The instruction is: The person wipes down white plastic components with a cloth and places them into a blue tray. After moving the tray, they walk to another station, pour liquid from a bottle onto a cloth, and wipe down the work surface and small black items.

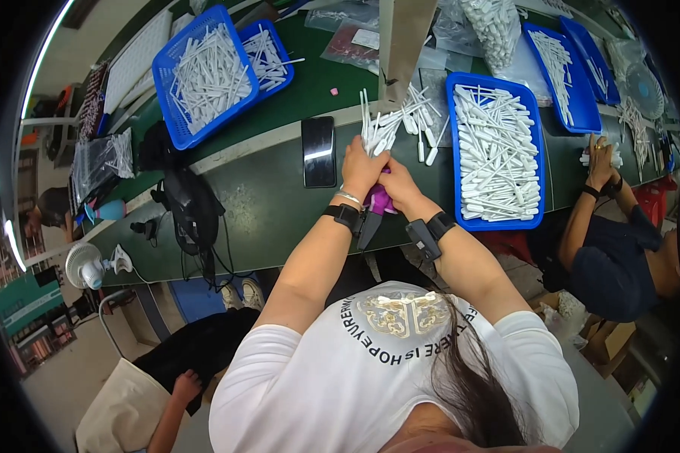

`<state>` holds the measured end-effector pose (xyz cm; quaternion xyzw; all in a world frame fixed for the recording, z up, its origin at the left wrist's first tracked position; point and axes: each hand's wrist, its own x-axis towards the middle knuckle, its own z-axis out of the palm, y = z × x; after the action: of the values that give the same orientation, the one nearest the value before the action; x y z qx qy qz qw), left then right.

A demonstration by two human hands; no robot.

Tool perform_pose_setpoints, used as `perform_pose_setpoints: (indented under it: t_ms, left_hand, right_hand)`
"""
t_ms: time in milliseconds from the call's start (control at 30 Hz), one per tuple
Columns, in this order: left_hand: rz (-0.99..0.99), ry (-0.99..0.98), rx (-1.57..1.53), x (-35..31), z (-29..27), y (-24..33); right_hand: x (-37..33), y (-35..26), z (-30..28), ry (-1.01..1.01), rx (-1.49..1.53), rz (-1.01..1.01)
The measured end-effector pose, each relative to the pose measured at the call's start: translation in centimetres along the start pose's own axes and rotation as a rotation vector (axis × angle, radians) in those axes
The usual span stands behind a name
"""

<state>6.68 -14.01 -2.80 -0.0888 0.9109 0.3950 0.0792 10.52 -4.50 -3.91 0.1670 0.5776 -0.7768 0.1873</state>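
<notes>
My left hand (363,164) is closed around a bunch of white plastic sticks (368,124), each thin at one end and thick at the other. My right hand (399,187) is curled against it, the two touching. Most of its fingers are hidden, so what it grips does not show. Just below both hands is a purple object (380,199) with a dark, flat part pointing toward me. More of these sticks lie in a loose heap (423,113) beyond my hands. A blue basket (449,158) full of them stands to the right of my hands.
A dark phone (319,152) lies on the green table (257,177), left of my hands. Blue baskets (175,134) of sticks stand far left. A post (402,49) rises ahead. A black bag (191,211) sits left. At right, a co-worker's hands (601,162) handle small white pieces.
</notes>
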Motion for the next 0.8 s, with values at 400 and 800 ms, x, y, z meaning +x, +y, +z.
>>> perform_pose_setpoints:
  t_ms: [400,800]
  left_hand:
    - [-0.208,-0.432,-0.372,5.5,-0.6,-4.6]
    - [-0.174,-0.587,-0.611,6.9,-3.9,-5.6]
  right_hand:
    - [-0.6,-1.8,4.1,0.004,0.075,0.055]
    - [-5.3,-0.3,0.2,0.397,0.456,-0.039]
